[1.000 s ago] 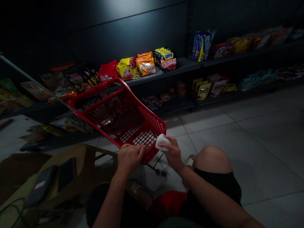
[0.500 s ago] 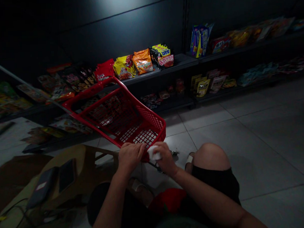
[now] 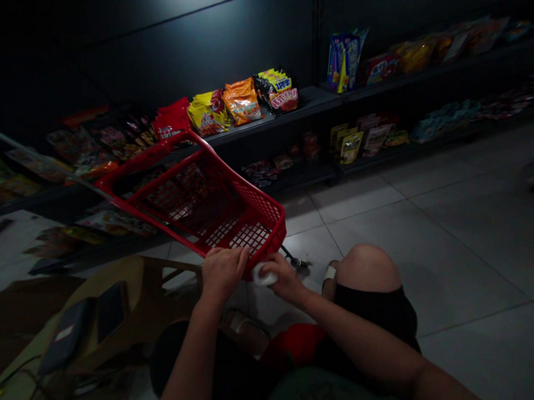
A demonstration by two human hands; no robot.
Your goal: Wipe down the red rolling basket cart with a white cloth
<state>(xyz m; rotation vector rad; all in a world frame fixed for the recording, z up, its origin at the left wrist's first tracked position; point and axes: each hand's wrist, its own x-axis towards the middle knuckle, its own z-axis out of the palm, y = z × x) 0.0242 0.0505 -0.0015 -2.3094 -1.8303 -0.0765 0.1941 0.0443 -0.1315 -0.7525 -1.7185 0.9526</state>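
Pale floor tiles (image 3: 430, 241) run up to dark shelves (image 3: 298, 102) of snack packets (image 3: 241, 101), their labels hard to read. Our left hand (image 3: 223, 274) curls closed over the rim of a tilted red plastic shopping basket (image 3: 268, 238); our right hand (image 3: 287, 279) pinches a white cloth (image 3: 264, 275) just below the basket's near corner.

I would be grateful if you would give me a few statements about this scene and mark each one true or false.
The left hand rests on the rim of the red basket. True.
The basket stands upright on the floor. False: the hands hold it tilted, off the floor.
The right hand holds a white wad. True.
The orange packet lies on the floor. False: it sits on a shelf.
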